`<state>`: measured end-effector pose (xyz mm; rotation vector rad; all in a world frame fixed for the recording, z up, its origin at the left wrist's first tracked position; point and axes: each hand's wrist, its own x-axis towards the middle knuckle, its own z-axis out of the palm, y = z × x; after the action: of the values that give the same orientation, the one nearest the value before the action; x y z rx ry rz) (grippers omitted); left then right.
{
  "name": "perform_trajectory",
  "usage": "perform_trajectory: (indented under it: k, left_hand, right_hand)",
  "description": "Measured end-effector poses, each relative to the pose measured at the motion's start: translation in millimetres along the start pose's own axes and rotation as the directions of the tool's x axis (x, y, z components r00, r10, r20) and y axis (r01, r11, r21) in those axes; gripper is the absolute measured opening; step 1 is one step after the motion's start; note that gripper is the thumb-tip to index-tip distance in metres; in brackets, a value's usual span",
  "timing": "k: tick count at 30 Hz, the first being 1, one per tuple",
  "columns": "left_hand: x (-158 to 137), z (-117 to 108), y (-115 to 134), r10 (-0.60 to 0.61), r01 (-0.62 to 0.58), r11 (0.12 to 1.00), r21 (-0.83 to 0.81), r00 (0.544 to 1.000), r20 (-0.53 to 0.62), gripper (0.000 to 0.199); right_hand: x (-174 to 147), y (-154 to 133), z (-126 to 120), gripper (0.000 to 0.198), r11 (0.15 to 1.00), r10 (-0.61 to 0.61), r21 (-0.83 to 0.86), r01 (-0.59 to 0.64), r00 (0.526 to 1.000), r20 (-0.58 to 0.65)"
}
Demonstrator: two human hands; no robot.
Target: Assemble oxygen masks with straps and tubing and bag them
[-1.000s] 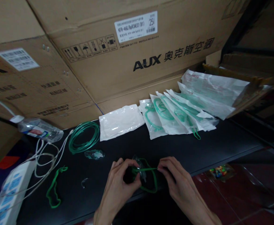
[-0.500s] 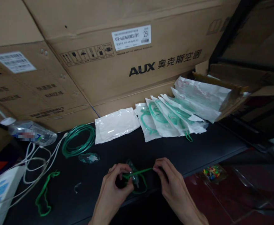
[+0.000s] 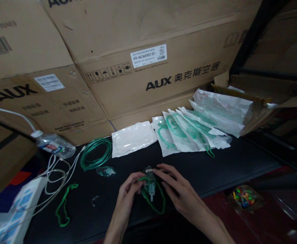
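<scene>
A small clear-green oxygen mask [image 3: 152, 181] with a metal nose strip and a pale connector lies low in front of me. Its green elastic strap [image 3: 161, 198] hangs in a loop on the right side. My left hand [image 3: 131, 186] pinches the mask's left edge, where the strap meets it. Stretched fingers of my right hand [image 3: 172, 181] reach the mask's upper right edge near the nose strip; they are apart and not wrapped round it. The fingertips of the left hand are partly hidden by the mask and strap.
On the black table lie coiled green tubing [image 3: 96, 154], a small clear mask piece [image 3: 106, 171], a loose green strap [image 3: 63, 205] and a white packet [image 3: 134, 139]. Several packaged masks [image 3: 184, 130] lean at right. A bottle [image 3: 55, 145], cables and power strip [image 3: 20, 210] stand left.
My right hand has let go of the stretched strap and moved left to the mask, its fingers opened. The strap now hangs slack. The view has shifted, so the surroundings appear further right.
</scene>
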<state>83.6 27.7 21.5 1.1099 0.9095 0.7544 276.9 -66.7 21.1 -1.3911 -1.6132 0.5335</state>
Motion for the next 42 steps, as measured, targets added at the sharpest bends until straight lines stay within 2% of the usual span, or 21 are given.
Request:
perform_trajectory:
  k: [3,6,9,11,13,15,18,21,26,28,31,34,37,40,42]
  left_hand:
    - [1.7,4.3,0.6,-0.035,0.041,0.984,-0.171,0.999,0.041,0.023]
    - [2.0,5.2,0.4,-0.043,0.048,0.975,-0.216,0.999,0.027,0.027]
    - [0.9,2.0,-1.4,-0.052,0.046,0.970,-0.240,0.999,-0.017,0.036]
    - [-0.6,-0.8,-2.8,-0.057,0.051,0.975,-0.218,0.998,-0.023,0.039]
    - [-2.7,-2.9,-3.3,-0.071,0.071,0.980,-0.187,0.997,0.004,0.039]
    - [-5.0,-4.4,-2.4,-0.087,0.097,0.987,-0.127,0.993,0.084,0.043]
    - [-9.1,-8.4,1.5,-0.118,0.122,0.992,-0.015,0.978,0.170,0.054]
    - [-14.5,-18.9,6.6,-0.139,0.141,0.990,-0.011,0.986,0.097,0.052]
    - [-25.6,-41.0,10.6,-0.173,0.153,0.962,-0.227,0.982,-0.074,0.055]
    - [-28.4,-43.4,8.8,-0.179,0.139,0.957,-0.255,0.974,-0.138,0.055]
    - [-28.6,-39.2,2.4,-0.159,0.131,0.980,-0.150,0.968,-0.194,0.056]
    - [-25.2,-33.9,-7.4,-0.070,0.099,0.988,0.119,0.972,-0.226,0.059]
    - [-24.1,-31.6,-18.8,0.034,0.061,0.935,0.348,0.965,-0.260,0.062]
    - [-31.3,-29.0,-26.0,0.074,0.066,0.888,0.456,0.956,-0.284,0.060]
    - [-40.1,-26.8,-24.4,0.101,0.057,0.867,0.494,0.952,-0.288,0.056]
  right_hand:
    - [9.8,-1.8,4.5,0.068,0.997,-0.047,-0.058,0.053,0.994,0.100]
    - [15.0,-5.0,6.3,0.059,0.995,-0.062,-0.065,0.070,0.991,0.115]
    - [13.1,-5.8,6.0,0.043,0.999,-0.030,0.040,0.026,0.995,0.097]
    - [9.7,-5.7,6.5,0.034,0.984,0.040,0.168,-0.054,0.996,0.084]
    - [6.7,-5.8,7.4,0.028,0.929,0.146,0.334,-0.162,0.987,0.072]
    - [5.4,-5.6,7.6,0.024,0.823,0.257,0.509,-0.250,0.965,0.060]
    - [6.2,-2.3,2.9,0.034,0.703,0.347,0.648,-0.293,0.937,0.047]
    - [5.9,6.3,-9.2,0.041,0.683,0.351,0.666,-0.301,0.934,0.063]
    - [-4.6,25.8,-32.1,0.039,0.664,0.332,0.682,-0.305,0.938,0.096]
    - [-9.8,32.0,-36.8,0.042,0.656,0.322,0.689,-0.307,0.940,0.112]
    - [-13.9,37.9,-38.4,0.045,0.649,0.306,0.695,-0.310,0.942,0.135]
    - [-12.8,40.5,-37.7,0.046,0.663,0.290,0.688,-0.295,0.949,0.128]
    - [-10.2,39.8,-38.1,0.044,0.684,0.273,0.671,-0.287,0.953,0.129]
    - [-10.5,37.0,-38.4,0.046,0.687,0.283,0.659,-0.308,0.948,0.148]
    - [-13.0,36.4,-37.4,0.049,0.670,0.350,0.649,-0.361,0.924,0.153]
